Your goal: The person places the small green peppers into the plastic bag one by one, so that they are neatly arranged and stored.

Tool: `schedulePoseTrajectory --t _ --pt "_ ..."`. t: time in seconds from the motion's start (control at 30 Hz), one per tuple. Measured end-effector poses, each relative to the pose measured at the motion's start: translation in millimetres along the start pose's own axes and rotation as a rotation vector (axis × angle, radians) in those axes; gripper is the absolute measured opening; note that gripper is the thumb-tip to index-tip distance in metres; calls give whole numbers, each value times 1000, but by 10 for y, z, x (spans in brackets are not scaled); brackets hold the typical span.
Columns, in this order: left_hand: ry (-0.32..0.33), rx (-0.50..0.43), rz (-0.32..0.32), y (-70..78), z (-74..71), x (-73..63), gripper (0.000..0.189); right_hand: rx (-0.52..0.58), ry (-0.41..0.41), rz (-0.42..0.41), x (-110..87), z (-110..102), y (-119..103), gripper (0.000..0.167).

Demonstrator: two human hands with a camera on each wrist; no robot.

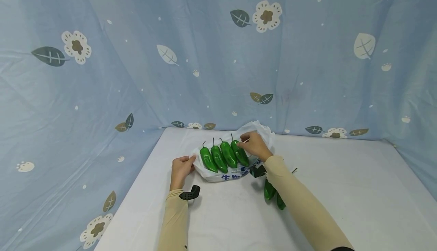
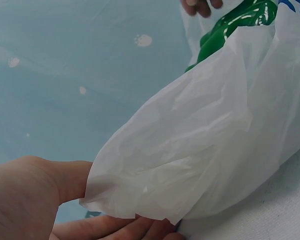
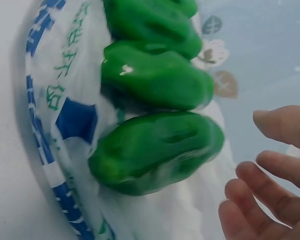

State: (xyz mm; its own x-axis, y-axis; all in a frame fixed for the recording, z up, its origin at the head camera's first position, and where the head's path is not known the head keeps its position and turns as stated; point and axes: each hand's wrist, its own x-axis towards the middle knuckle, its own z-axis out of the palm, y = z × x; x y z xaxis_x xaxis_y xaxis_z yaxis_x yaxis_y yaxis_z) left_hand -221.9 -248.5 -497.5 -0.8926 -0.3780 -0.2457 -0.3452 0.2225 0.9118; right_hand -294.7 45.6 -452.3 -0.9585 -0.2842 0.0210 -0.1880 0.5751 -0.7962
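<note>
Several glossy green peppers (image 1: 228, 155) lie side by side on a white plastic bag (image 1: 262, 129) with blue print. My left hand (image 1: 181, 170) pinches the bag's left edge; the left wrist view shows the thumb on one side of the film (image 2: 190, 150) and the fingers below it. My right hand (image 1: 255, 145) is over the bag at the stem end of the rightmost pepper (image 1: 243, 156). In the right wrist view its fingers are loosely bent and spread, apart from the nearest pepper (image 3: 157, 150), with nothing held.
Two more green peppers (image 1: 269, 190) lie on the white tabletop (image 1: 225, 220), partly hidden under the right forearm. A blue curtain (image 1: 211, 46) with flowers and leaves hangs behind and to the sides. Each wrist carries a black camera (image 1: 190, 193).
</note>
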Motion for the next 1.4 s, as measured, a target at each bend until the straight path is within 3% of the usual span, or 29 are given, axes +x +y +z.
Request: schedulePoseTrajectory --t 0.33,0.83,1.4 --pt "-1 7 3 13 13 -2 55 26 43 -72 -138 -207 -115 42" --pt "1 1 3 10 -11 -1 57 5 102 -106 -486 -474 -240 40" --pt "-3 -2 14 10 -15 -16 56 -21 196 -101 -986 -772 -107 45"
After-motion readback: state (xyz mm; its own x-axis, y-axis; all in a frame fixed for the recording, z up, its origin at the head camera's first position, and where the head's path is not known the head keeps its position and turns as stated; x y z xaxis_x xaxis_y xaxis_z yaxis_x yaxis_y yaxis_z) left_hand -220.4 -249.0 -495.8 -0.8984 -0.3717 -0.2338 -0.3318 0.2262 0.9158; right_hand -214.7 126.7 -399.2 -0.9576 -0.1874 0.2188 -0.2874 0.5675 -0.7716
